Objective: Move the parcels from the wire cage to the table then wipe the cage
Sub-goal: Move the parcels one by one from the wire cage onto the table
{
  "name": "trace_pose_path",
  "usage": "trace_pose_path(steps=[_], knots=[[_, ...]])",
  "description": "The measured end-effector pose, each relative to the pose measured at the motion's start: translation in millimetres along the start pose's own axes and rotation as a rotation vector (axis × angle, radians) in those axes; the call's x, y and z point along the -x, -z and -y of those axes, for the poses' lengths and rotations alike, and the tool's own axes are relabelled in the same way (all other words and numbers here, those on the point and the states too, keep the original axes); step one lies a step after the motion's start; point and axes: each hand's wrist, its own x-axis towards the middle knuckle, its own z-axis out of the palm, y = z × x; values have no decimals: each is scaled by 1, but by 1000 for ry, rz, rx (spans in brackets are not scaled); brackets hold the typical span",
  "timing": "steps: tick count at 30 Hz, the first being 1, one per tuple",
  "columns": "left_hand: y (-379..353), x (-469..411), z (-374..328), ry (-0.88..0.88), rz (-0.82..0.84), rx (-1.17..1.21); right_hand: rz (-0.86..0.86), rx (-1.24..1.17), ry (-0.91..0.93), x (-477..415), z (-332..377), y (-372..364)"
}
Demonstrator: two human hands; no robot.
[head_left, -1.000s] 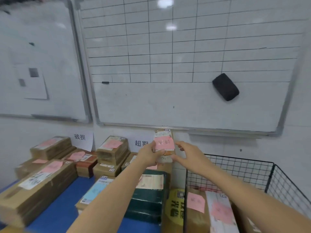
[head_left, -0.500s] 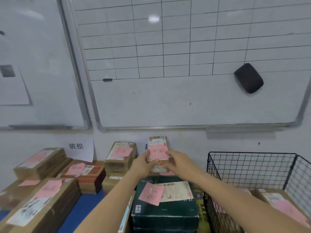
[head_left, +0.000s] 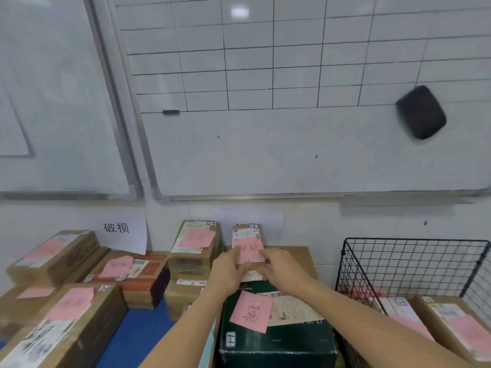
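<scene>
The small parcel (head_left: 248,245) had been lowered since the earlier frames, from up in front of the wall to the top of a brown carton (head_left: 305,258) at 12 o'clock, where it was stood on end with its pink note turned toward the viewer. It was held from both sides. The left hand (head_left: 228,269) was curled against its lower left edge and the right hand (head_left: 281,269) against its lower right edge, with fingers and thumbs closed on it rather than spread. This grip was judged to keep a narrow, upright parcel from tipping while it was settled. Whether its back touched the wall could not be told. A taller parcel (head_left: 196,243) was stacked just beside it at 11 o'clock, and a dark green box (head_left: 276,338) lay under the forearms at 6 o'clock. More labelled parcels were ranged over the blue tabletop (head_left: 135,338) from 7 to 10 o'clock, below a paper sign (head_left: 119,229). This placing suggested that parcels were being grouped by category. The wire cage (head_left: 414,261) stood at 3 to 4 o'clock, with several cartons (head_left: 451,322) left inside, so the emptying was judged unfinished and the wiping not yet begun.
</scene>
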Motion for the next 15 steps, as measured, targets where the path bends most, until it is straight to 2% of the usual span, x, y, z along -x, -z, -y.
trace_pose_path(steps=[9,15], knots=[[-8,0,24,28,29,-52,3,169,64,-10,2,-22],[-6,-5,27,44,17,-46,29,120,82,-15,7,-25]])
